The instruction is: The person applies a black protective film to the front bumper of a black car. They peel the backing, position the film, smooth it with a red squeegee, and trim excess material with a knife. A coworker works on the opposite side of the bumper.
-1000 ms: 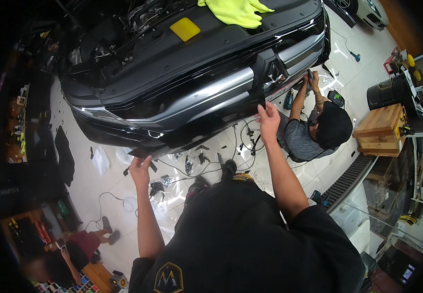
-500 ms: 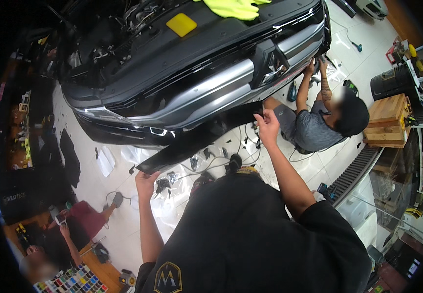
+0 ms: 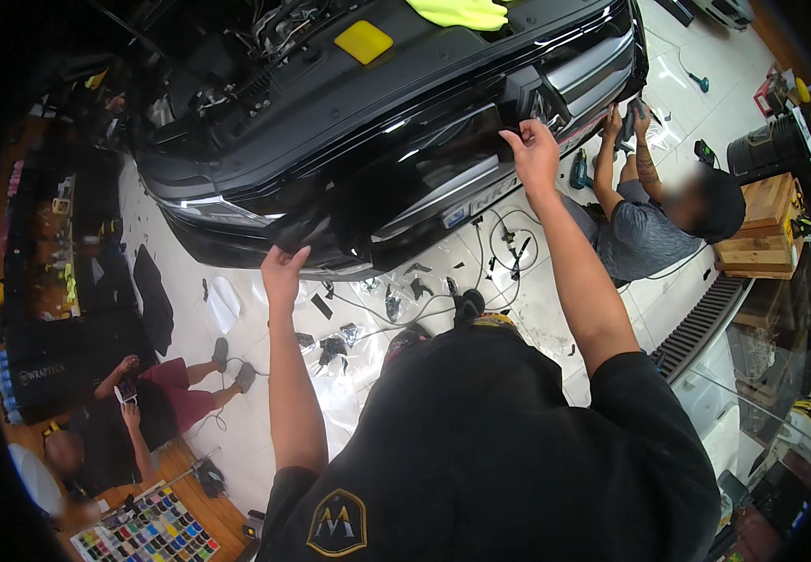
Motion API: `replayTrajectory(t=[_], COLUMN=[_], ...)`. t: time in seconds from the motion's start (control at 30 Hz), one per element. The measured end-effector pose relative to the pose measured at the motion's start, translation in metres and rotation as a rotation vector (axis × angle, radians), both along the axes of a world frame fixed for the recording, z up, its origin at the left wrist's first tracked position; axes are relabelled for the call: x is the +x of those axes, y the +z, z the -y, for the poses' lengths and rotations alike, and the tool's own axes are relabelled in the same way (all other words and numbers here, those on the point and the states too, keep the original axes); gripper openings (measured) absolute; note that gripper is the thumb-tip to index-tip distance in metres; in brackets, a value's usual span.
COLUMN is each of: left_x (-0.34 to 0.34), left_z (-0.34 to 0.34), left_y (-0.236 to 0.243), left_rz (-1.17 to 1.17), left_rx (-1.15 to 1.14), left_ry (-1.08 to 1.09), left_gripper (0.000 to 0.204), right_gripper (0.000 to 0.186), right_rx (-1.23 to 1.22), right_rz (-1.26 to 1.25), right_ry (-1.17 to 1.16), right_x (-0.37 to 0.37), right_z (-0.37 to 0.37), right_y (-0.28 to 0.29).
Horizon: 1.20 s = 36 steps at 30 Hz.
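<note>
A long strip of black film (image 3: 368,199) is stretched between my two hands, in front of the silver-and-black grille of a dark car (image 3: 466,75). My left hand (image 3: 283,276) pinches its lower left end, just below the headlight (image 3: 227,210). At the upper right end my right hand (image 3: 536,159) is closed on the film near the middle of the grille. The strip covers much of the left grille; against the dark car its edges are hard to make out, and I cannot tell whether it touches.
A yellow squeegee-like card (image 3: 364,43) and a bright yellow-green cloth (image 3: 461,11) lie on the car's front. At right a co-worker (image 3: 654,229) crouches by the bumper. Film scraps (image 3: 332,350) and a looping cable (image 3: 527,239) lie on the floor. Another person (image 3: 133,412) sits at left.
Both my hands have moved up and forward, bringing the film strip from below the bumper to in front of the grille. The view has shifted slightly.
</note>
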<state>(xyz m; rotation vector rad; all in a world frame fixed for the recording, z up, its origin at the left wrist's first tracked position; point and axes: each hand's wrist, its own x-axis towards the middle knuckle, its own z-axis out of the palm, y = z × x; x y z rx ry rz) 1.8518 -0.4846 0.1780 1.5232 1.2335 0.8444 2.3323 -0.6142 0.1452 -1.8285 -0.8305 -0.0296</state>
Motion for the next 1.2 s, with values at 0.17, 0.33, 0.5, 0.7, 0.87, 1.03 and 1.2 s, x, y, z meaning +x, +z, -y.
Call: replayTrajectory(t=[0.17, 0.33, 0.5, 0.7, 0.87, 1.03, 1.2], left_x=[0.012, 0.023, 0.037, 0.011, -0.042, -0.081, -0.059], left_z=[-0.021, -0.022, -0.023, -0.021, 0.053, 0.103, 0.104], left_y=[-0.002, 0.005, 0.021, 0.010, 0.008, -0.023, -0.010], left_rz=[-0.611, -0.517, -0.513, -0.389, -0.110, -0.148, -0.525], left_rx=[0.172, 0.058, -0.032, 0.052, -0.187, -0.414, -0.005], left_ry=[0.109, 0.157, 0.161, 0.028, -0.052, -0.154, -0.125], left_gripper=[0.046, 0.044, 0.038, 0.027, 0.032, 0.032, 0.069], right_gripper=[0.038, 0.041, 0.041, 0.026, 0.017, 0.014, 0.012], right_rx=[-0.163, -0.170, -0.170, 0.219, 0.185, 0.045, 0.077], right_rz=[0.079, 0.072, 0.026, -0.404, -0.720, -0.791, -0.705], right_ry=[-0.080, -0.067, -0.117, 0.077, 0.111, -0.037, -0.002], right_x=[-0.003, 0.002, 0.001, -0.003, -0.060, -0.120, -0.184], right_z=[0.003, 0.003, 0.001, 0.015, 0.106, 0.212, 0.255], right_y=[0.011, 0.013, 0.013, 0.003, 0.011, -0.020, 0.026])
